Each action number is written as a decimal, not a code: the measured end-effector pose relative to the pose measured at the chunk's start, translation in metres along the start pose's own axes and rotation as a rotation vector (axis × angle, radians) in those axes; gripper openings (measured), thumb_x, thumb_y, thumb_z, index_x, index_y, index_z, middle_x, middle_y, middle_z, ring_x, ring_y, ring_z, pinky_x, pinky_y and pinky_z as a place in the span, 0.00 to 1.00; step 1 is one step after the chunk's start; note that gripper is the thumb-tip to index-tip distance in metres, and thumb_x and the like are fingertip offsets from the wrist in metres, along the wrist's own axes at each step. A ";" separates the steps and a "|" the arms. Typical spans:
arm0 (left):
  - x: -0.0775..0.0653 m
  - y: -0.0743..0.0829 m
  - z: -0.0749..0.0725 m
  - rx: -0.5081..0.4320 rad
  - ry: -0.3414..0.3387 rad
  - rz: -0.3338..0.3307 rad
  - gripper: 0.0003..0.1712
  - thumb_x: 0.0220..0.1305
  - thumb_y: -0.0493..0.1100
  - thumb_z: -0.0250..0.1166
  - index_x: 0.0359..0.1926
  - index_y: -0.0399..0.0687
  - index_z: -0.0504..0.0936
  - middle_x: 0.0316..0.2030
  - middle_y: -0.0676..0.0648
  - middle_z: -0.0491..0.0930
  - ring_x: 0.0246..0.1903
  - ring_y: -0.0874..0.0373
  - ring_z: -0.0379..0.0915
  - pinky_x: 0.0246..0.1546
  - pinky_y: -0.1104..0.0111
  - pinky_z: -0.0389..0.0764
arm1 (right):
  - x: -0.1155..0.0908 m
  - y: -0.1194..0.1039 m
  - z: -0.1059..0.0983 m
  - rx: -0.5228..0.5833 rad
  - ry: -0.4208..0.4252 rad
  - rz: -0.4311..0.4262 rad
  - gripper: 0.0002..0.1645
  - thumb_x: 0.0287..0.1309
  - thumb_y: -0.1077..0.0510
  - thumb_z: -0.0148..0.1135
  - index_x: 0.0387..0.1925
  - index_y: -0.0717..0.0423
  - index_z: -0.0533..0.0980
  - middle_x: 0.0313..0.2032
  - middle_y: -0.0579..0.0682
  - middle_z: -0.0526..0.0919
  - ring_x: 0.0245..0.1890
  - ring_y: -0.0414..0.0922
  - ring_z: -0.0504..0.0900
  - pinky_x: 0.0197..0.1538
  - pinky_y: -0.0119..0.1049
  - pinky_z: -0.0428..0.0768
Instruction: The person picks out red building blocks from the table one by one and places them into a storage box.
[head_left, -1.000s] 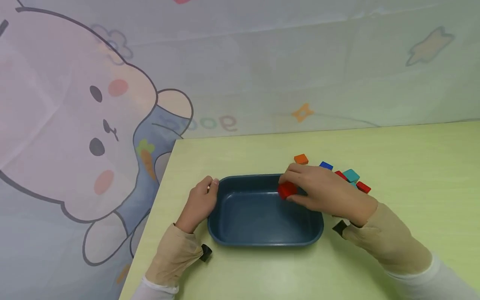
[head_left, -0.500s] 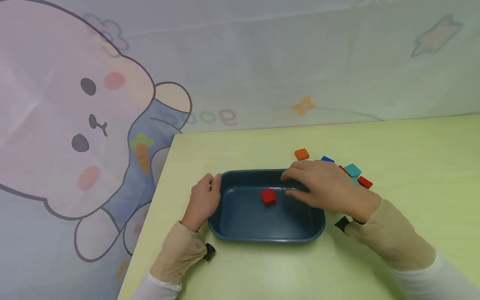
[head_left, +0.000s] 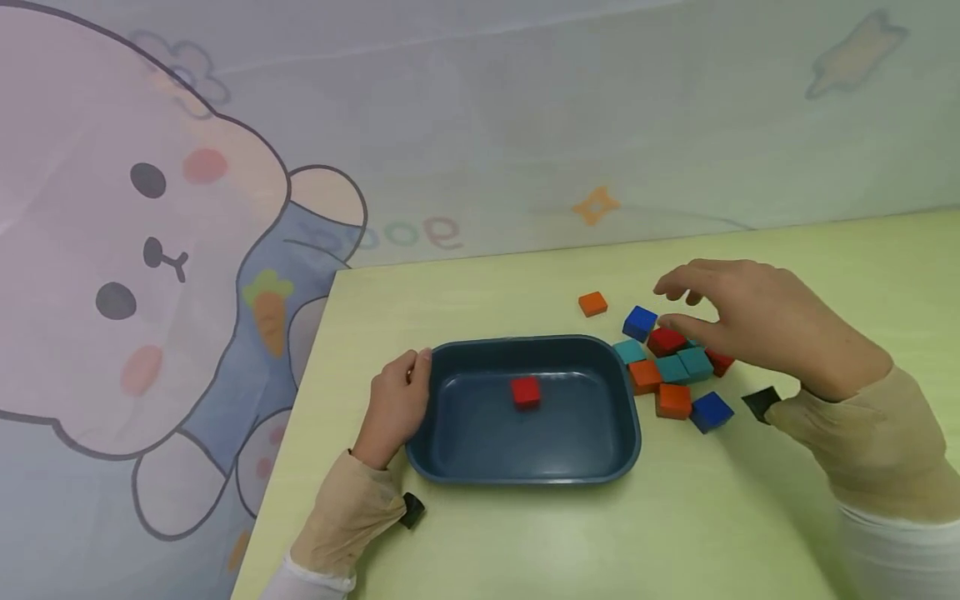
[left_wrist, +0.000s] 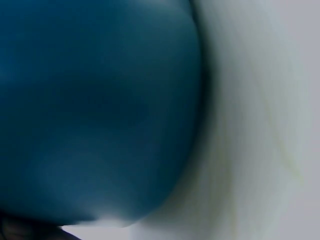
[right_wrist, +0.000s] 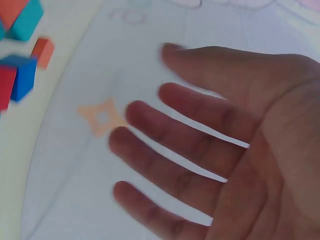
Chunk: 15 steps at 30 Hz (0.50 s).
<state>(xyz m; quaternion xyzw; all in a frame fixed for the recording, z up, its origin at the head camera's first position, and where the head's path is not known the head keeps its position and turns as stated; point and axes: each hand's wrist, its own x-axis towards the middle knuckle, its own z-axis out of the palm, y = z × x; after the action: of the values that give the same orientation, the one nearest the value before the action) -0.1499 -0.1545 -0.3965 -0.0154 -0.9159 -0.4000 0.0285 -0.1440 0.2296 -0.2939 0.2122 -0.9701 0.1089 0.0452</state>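
We see the left hand (head_left: 397,400) clamped on the left rim of a dark-blue, rounded rectangular tray (head_left: 480,437). One small red cube (head_left: 526,392) lies inside; we judge little done, since the multicoloured angular blocks (head_left: 671,369) sit outside, beside the tray's right end. Above them, the right hand (head_left: 765,321) holds nothing, fingers apart.

The one word I can make out is a faint "good" (head_left: 406,234), back to front with its g at the right, on the cloth (head_left: 510,125) behind my tabletop (head_left: 480,542), just above the far edge near the far left corner. Its end fades over the cartoon animal (head_left: 202,250). In my right wrist view, a pinkish letter (right_wrist: 127,16) there is blurred.
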 end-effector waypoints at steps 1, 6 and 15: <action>0.000 0.000 0.000 0.001 0.004 -0.003 0.27 0.78 0.53 0.46 0.18 0.51 0.61 0.14 0.51 0.56 0.14 0.56 0.54 0.17 0.69 0.59 | 0.000 0.005 -0.001 0.000 -0.019 0.011 0.19 0.56 0.52 0.70 0.49 0.50 0.80 0.44 0.51 0.87 0.43 0.49 0.84 0.38 0.50 0.80; -0.001 -0.002 -0.001 0.000 0.012 -0.008 0.27 0.78 0.53 0.46 0.18 0.51 0.61 0.14 0.52 0.56 0.13 0.56 0.54 0.16 0.70 0.58 | -0.001 0.030 0.000 0.020 -0.123 0.066 0.20 0.52 0.54 0.72 0.47 0.53 0.80 0.42 0.52 0.87 0.43 0.50 0.84 0.39 0.51 0.81; 0.000 -0.003 0.001 -0.021 0.010 0.008 0.27 0.78 0.52 0.47 0.18 0.51 0.61 0.13 0.52 0.55 0.12 0.57 0.54 0.15 0.71 0.58 | 0.001 0.054 0.014 0.055 -0.237 0.095 0.20 0.50 0.55 0.74 0.44 0.57 0.80 0.42 0.54 0.87 0.41 0.54 0.85 0.38 0.51 0.82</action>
<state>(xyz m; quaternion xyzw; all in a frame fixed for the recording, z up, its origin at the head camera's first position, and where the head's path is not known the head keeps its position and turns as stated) -0.1496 -0.1555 -0.3991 -0.0173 -0.9114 -0.4098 0.0346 -0.1685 0.2738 -0.3178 0.1787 -0.9742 0.1117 -0.0809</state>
